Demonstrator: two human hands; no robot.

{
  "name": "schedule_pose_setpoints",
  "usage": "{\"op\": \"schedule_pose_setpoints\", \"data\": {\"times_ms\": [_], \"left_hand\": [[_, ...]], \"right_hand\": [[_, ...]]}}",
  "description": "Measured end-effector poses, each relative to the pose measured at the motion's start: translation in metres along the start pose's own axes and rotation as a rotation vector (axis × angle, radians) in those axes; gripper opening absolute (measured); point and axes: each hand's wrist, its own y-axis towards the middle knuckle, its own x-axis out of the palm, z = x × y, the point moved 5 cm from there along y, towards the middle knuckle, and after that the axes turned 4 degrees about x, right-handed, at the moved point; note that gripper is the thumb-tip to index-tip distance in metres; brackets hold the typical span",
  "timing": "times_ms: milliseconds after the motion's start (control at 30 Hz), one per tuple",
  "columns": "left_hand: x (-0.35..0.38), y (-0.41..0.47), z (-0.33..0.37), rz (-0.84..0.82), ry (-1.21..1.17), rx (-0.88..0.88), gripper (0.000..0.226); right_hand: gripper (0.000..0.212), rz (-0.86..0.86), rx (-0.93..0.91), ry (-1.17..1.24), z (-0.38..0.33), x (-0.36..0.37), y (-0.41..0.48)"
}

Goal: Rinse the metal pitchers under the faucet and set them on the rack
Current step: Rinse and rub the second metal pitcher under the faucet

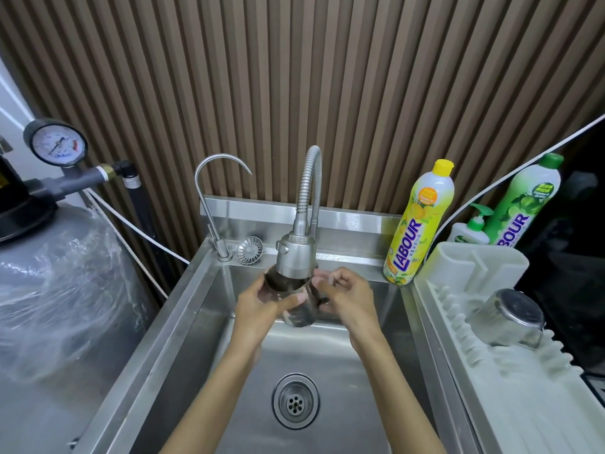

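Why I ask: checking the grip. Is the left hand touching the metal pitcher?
Touching: the head view shows the left hand wrapped round the metal pitcher.

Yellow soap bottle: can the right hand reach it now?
Probably yes, once it lets go: the right hand holds the pitcher under the faucet, but nothing stands between it and the yellow soap bottle.

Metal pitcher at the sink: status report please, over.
Left hand and right hand both grip shiny metal pitcher. Tilted under steel spray faucet head. Second metal pitcher upside down on white plastic rack. Nothing in way.
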Motion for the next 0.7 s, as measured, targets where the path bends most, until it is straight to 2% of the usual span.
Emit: {"op": "schedule_pose_setpoints", "data": {"times_ms": [67,133,200,300,433,633,700], "left_hand": [[0.004,0.003,-0.017,-0.093,-0.019,-0.158,0.048],[0.010,0.007,-0.034,-0.162,-0.052,-0.294,0.038],[0.018,0.011,-0.043,-0.201,-0.081,-0.385,0.031],[0.029,0.019,-0.049,-0.234,-0.003,-0.394,0.025],[0.038,0.032,-0.063,-0.215,0.108,-0.374,0.035],[0.042,0.041,-0.067,-0.172,0.036,-0.356,0.024],[0.042,0.041,-0.064,-0.176,0.023,-0.337,0.014]], "right_hand": [[0.022,0.093,-0.130,-0.357,-0.013,0.005,-0.001],[0.003,0.119,-0.221,-0.647,-0.021,0.014,-0.005],[0.012,0.120,-0.307,-0.804,-0.021,0.022,-0.006],[0.011,0.096,-0.405,-0.893,-0.022,0.030,-0.009],[0.021,0.038,-0.474,-0.906,-0.019,0.034,-0.004],[0.036,0.010,-0.542,-0.961,-0.021,0.040,-0.003],[0.039,0.009,-0.552,-0.957,-0.022,0.040,-0.004]]}}
